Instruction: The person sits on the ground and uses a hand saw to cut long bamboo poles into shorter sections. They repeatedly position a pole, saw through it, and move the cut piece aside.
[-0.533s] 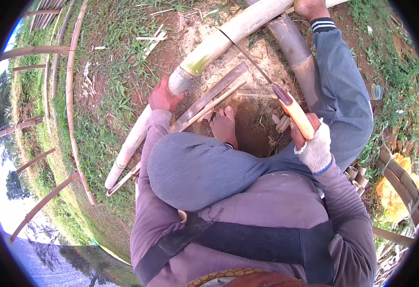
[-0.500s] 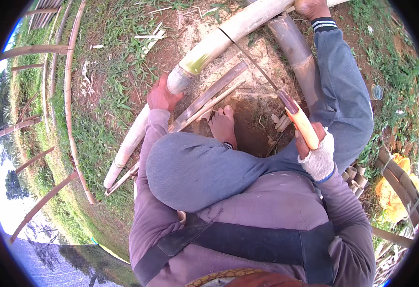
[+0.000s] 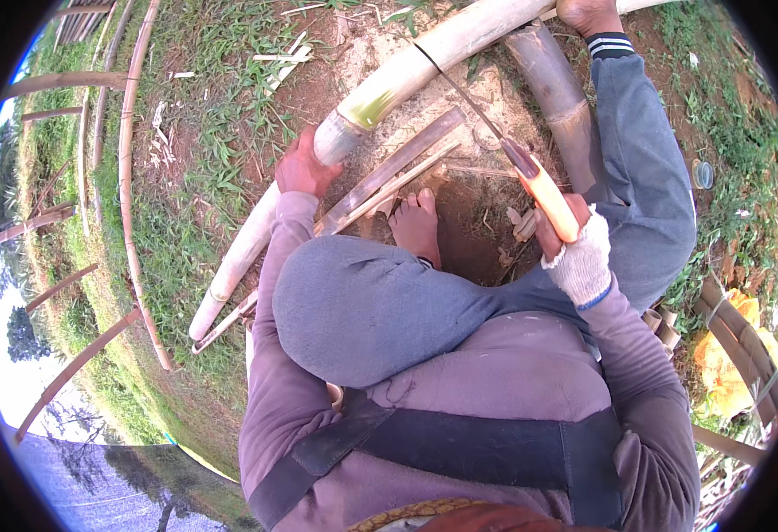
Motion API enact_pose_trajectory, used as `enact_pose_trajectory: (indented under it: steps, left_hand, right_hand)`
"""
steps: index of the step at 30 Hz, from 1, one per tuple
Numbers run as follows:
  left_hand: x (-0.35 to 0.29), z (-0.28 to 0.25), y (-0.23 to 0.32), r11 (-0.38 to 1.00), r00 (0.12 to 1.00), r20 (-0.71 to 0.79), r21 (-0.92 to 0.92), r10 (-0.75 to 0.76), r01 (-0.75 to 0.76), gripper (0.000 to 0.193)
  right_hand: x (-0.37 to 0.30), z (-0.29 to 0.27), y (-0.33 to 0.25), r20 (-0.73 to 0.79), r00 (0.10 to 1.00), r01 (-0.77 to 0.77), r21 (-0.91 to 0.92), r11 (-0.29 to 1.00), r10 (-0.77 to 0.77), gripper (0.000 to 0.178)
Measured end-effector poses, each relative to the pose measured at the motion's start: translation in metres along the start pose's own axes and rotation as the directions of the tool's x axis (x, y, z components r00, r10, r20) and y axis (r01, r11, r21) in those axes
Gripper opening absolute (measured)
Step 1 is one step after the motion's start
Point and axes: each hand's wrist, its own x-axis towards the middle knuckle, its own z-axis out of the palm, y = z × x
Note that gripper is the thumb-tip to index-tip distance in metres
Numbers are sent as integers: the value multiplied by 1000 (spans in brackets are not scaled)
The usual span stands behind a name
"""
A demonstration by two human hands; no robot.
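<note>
A pale bamboo pole [image 3: 447, 46], greenish at one joint, slants across the upper middle. My left hand [image 3: 307, 167] is bare and closed around its near left end. A pale length of bamboo [image 3: 236, 259] runs on below that hand; I cannot tell whether it is the same pole. My right hand [image 3: 575, 248], in a white fingerless glove, is wrapped around the orange handle of a handsaw [image 3: 544, 197]. The saw's thin dark blade reaches up and left, its far part against the pole; how deep it sits is unclear. My bare foot presses on the pole's far end.
A thick brown bamboo length [image 3: 559, 89] lies under the pole, beside my leg. Split bamboo strips [image 3: 398, 168] and pale sawdust cover the ground by my other foot. A bamboo rail frame [image 3: 127, 160] stands left. An orange-yellow bag [image 3: 724, 372] lies right.
My right hand and the saw have moved forward and slightly left, so less blade shows between the handle and the pole. My left hand keeps its hold on the pole.
</note>
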Motion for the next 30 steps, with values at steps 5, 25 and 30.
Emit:
enact_pose_trajectory:
  steps: [5,25,30]
  left_hand:
    - [0,-6,6,1000,999,36,-20,-18,18,90]
    - [8,4,-2,999,999,-29,-31,36,-37,93]
    - [-18,-26,6,999,1000,-14,-49,-4,4,92]
  right_hand:
    - [13,19,9,-67,994,82,-44,996,-85,16]
    - [93,93,40,-43,982,-181,24,983,182,29]
    - [31,63,49,219,944,-257,21,966,246,52]
